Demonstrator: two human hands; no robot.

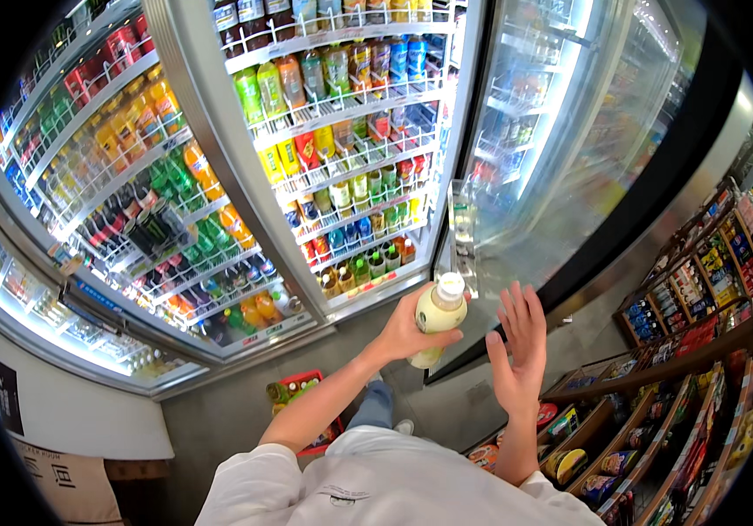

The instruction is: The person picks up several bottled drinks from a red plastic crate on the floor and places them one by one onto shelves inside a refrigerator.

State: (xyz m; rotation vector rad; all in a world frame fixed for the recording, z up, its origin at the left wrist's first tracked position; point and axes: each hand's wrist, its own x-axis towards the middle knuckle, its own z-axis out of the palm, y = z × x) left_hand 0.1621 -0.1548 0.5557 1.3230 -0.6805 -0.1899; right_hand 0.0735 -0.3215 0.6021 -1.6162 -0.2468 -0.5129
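A pale yellow drink bottle (pixel 439 314) with a white cap stands out in front of me, my left hand (pixel 414 329) wrapped around its middle. My right hand (pixel 519 348) is raised just right of the bottle, fingers spread and holding nothing. Beyond both hands, a glass-front drinks refrigerator (pixel 350 154) stands open, its wire-railed shelves holding rows of bottles. Its glass door (pixel 547 197) is swung out to the right, behind my right hand. On the floor at lower left, partly hidden by my left forearm, a red shopping basket (pixel 319 449) holds green-toned items.
Closed refrigerator doors (pixel 133 197) with more bottles run along the left. Snack shelves (pixel 619 434) with packets and cups stand close on the right, and another stocked rack (pixel 698 263) is behind the open door. A white counter (pixel 87 407) is at lower left.
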